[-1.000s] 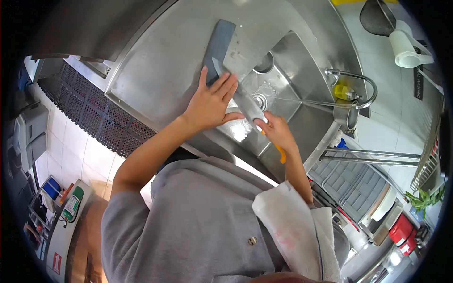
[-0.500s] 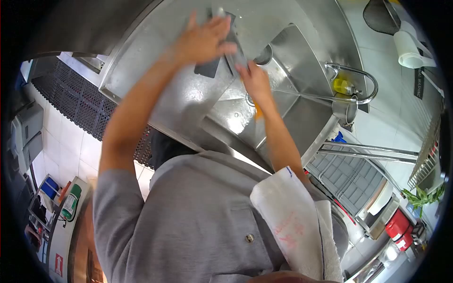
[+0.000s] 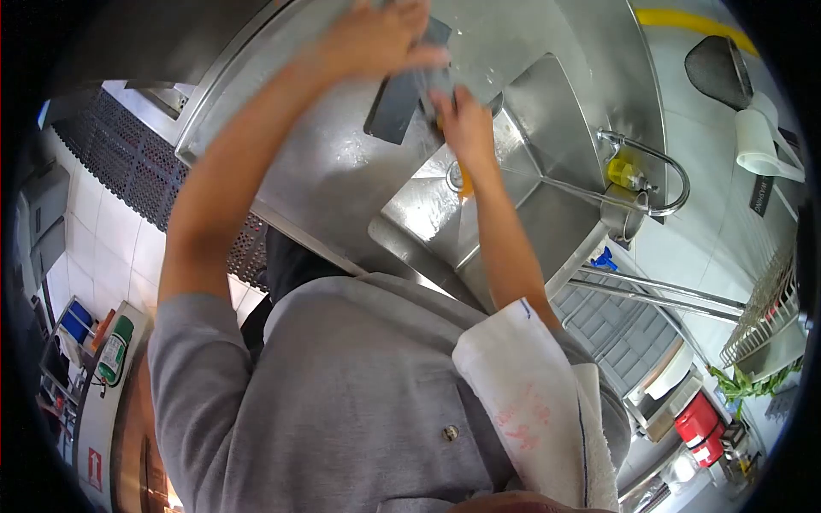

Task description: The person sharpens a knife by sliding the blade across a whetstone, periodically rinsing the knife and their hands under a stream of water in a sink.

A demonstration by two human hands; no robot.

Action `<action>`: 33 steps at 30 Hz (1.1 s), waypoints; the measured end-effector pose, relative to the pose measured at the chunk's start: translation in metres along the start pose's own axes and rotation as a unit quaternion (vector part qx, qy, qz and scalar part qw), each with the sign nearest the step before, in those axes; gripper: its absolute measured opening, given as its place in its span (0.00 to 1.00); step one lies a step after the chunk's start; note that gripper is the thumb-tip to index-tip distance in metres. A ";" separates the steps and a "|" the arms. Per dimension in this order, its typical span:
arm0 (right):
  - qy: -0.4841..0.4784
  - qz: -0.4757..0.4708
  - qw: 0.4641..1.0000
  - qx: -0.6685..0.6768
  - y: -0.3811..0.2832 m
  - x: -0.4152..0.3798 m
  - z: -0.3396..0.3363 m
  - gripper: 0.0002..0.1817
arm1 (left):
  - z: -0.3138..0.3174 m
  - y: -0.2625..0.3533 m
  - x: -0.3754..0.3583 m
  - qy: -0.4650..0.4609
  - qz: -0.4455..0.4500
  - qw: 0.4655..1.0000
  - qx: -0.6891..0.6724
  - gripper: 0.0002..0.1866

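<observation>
My right hand (image 3: pixel 469 130) is closed round the orange handle of a knife (image 3: pixel 466 183), part of which shows below the wrist side of the fist. The knife's grey blade (image 3: pixel 434 83) is blurred and lies over a dark, flat sharpening stone (image 3: pixel 395 109) on the wet steel drainboard. My left hand (image 3: pixel 375 41) is over the far part of the stone and blade, its thumb stretched out toward the blade and its fingers spread; the top edge of the view cuts off some fingertips.
Right of the stone is a steel sink basin (image 3: pixel 556 214) with a curved faucet (image 3: pixel 676 162). Behind the faucet stand a yellow soap bottle (image 3: pixel 627 174) and a metal cup (image 3: pixel 623 214). A strainer (image 3: pixel 717 72) hangs on the wall. A white towel (image 3: pixel 522 376) lies over my shoulder.
Both hands have moved a little farther from my body along the stone, the knife with them. The view has shifted slightly, and more of the stone's near end shows.
</observation>
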State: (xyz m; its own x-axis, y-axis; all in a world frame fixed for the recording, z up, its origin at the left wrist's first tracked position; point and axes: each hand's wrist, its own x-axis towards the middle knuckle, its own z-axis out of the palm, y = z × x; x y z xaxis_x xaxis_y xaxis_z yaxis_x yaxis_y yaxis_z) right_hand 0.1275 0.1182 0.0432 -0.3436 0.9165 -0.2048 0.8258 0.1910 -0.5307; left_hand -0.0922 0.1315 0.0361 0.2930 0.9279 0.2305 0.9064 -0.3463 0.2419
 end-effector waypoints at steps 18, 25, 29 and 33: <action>0.087 -0.044 0.994 -0.053 -0.015 0.038 0.009 0.21 | -0.048 -0.018 0.054 -0.104 -0.056 0.989 -0.088 0.37; -0.074 0.060 0.993 0.070 0.017 -0.103 0.005 0.16 | -0.006 0.043 -0.062 -0.011 0.059 0.998 0.005 0.47; -0.047 0.045 0.998 -0.026 0.008 -0.052 0.009 0.17 | -0.008 0.032 -0.040 -0.033 0.024 0.999 -0.029 0.45; 0.087 -0.021 0.995 -0.036 -0.027 0.064 0.001 0.24 | -0.020 -0.035 0.057 -0.012 -0.058 0.992 -0.107 0.37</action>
State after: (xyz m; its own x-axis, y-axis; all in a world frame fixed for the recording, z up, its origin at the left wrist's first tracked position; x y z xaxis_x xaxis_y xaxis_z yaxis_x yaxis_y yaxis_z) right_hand 0.0830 0.1717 0.0432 -0.3010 0.9530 -0.0338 0.8446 0.2500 -0.4734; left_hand -0.1133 0.1941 0.0597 0.1998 0.9654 0.1673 0.8499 -0.2557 0.4608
